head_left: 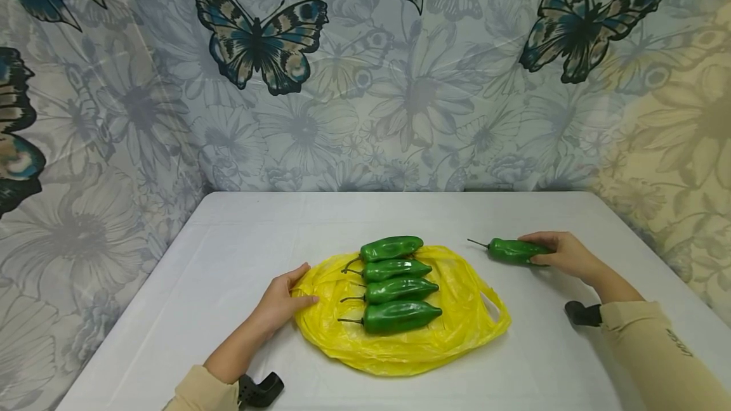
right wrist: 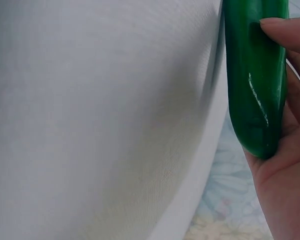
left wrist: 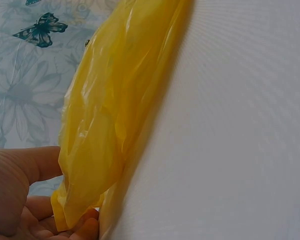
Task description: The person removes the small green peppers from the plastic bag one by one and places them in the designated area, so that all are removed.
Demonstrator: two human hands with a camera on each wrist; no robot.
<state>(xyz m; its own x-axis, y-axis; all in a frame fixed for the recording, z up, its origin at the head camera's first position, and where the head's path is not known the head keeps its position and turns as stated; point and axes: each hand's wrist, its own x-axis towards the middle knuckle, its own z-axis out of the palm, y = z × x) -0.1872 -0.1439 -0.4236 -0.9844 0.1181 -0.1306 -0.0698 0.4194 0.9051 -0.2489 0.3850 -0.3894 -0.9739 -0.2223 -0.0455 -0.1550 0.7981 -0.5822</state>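
Note:
Several green peppers (head_left: 402, 317) lie in a stacked row on a flattened yellow plastic bag (head_left: 457, 335), their stems toward the left. My left hand (head_left: 278, 301) pinches the bag's left edge, thumb on top and fingers beneath; the left wrist view shows the crinkled yellow plastic (left wrist: 97, 130) between them. Off to the right of the bag, my right hand (head_left: 562, 254) grips another green pepper (head_left: 510, 250) by its blunt end, its thin stem pointing left. Seen from the right wrist, the thumb lies across this glossy pepper (right wrist: 257, 95) and the fingers are behind it.
Everything lies on a white-covered table (head_left: 274, 224). A patterned cloth wall with butterflies (head_left: 257, 43) rises behind it and along both sides. Black wrist mounts (head_left: 261, 390) sit at both cuffs. The bag's handle loop (head_left: 502, 319) points right.

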